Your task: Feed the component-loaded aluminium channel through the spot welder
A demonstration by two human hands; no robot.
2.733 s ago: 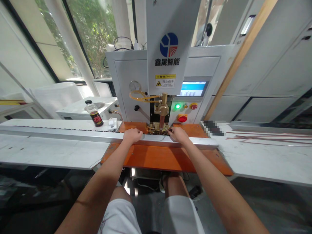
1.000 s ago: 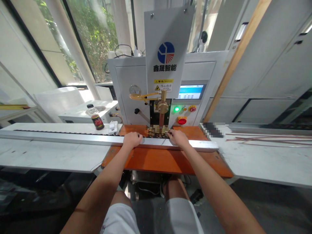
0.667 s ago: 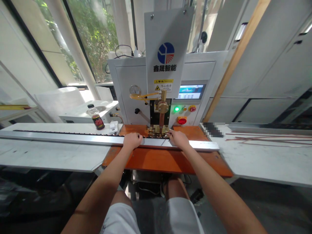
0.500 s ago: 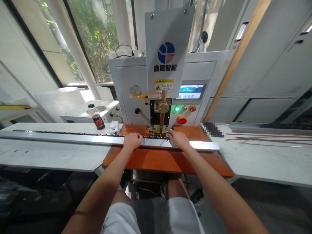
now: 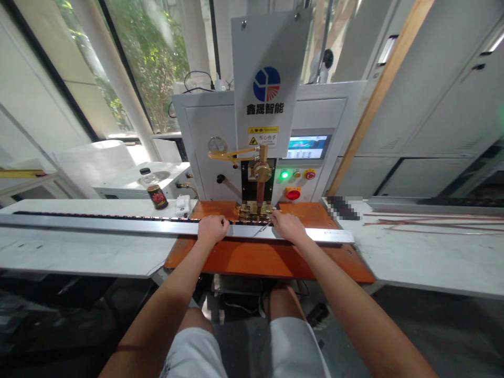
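Observation:
A long silver metal bar (image 5: 137, 224) lies crosswise in front of me, with a row of small dark pieces along its far edge. Fingers curled over that far edge, my left hand (image 5: 213, 229) is closed on the bar left of the machine's head. My right hand (image 5: 288, 227) rests over the bar on the other side, thumb and fingers pinched together close to the brass fixture (image 5: 255, 210). What the pinch holds is too small to make out; a thin shiny sliver shows beside it. Between the hands, a copper electrode (image 5: 260, 193) points down at the fixture.
The white machine (image 5: 210, 121) stands behind the orange work plate (image 5: 252, 260), with a lit screen (image 5: 306, 147) and a red knob (image 5: 293, 194). A dark drink bottle (image 5: 157, 196) stands at the left. Thin copper-coloured rods (image 5: 417, 223) lie on the right table.
The view has shifted very slightly. Both hands keep nearly the same place on the bar; the thin shiny sliver by the right fingertips shows more clearly now.

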